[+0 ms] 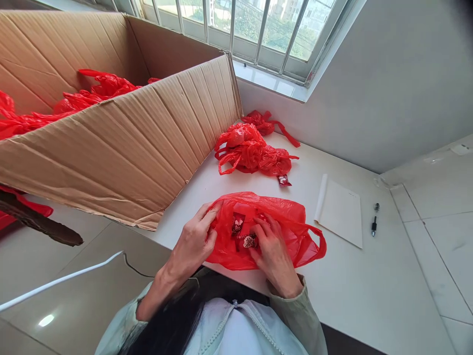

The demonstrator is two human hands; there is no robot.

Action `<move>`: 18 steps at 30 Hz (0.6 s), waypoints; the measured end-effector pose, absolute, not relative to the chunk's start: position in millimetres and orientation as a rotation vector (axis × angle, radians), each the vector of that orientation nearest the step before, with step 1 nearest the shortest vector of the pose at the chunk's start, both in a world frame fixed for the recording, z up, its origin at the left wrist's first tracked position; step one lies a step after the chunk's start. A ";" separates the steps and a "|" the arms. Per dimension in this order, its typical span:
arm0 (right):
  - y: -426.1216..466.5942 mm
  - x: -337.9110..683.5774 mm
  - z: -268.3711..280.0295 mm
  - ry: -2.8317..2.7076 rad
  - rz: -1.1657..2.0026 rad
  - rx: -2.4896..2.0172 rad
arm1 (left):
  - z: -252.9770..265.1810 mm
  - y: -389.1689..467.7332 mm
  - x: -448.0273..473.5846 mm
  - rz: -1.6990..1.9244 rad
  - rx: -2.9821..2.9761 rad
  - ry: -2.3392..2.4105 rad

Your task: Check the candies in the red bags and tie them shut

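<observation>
A translucent red plastic bag [286, 209] lies on its side on the white table in front of me, its mouth spread open. My left hand [194, 236] pinches the bag's left edge between thumb and fingers. Inside, several small dark-red wrapped packets show; one packet [237, 224] stands near the left, and another packet [250, 240] bears white lettering. My right hand [273, 251] reaches into the bag, with bent fingers and thumb around the right end of the lettered packet. The fingertips partly cover the packets behind. One handle loop [318, 241] sticks out to the right.
A large cardboard box [121, 153] with red bags inside stands at the left. Crumpled red bags [251, 148] and a loose packet [284, 180] lie beyond my hands. To the right are a white notepad [340, 209] and a pen [375, 219]. Behind is a barred window [258, 34].
</observation>
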State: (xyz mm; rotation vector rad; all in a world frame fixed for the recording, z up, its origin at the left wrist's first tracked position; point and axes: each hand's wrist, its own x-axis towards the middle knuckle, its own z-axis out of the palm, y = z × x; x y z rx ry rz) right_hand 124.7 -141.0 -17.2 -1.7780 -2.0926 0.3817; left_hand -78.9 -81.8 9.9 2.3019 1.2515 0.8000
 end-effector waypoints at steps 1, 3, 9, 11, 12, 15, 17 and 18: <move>-141.6 124.6 -17.5 -2.085 0.395 -1.785 | 10.0 -81.3 -79.4 0.802 2.306 1.256; -141.9 123.4 -16.9 -2.077 0.409 -1.785 | 10.2 -80.4 -80.3 0.811 2.318 1.256; -136.8 116.1 -14.5 -2.118 0.335 -1.750 | 11.8 -78.8 -78.6 0.832 2.370 1.213; -136.3 115.0 -14.5 -2.115 0.331 -1.751 | 12.8 -78.9 -77.3 0.859 2.376 1.221; -136.5 115.1 -14.5 -2.102 0.341 -1.752 | 13.5 -79.0 -76.8 0.873 2.374 1.230; -138.9 119.1 -13.7 -1.999 0.426 -1.731 | 15.7 -79.8 -76.2 0.901 2.359 1.259; -140.5 123.8 -12.2 -1.885 0.512 -1.688 | 16.9 -80.3 -76.4 0.909 2.362 1.277; -141.1 126.1 -11.3 -1.828 0.553 -1.670 | 17.2 -80.4 -76.6 0.910 2.368 1.281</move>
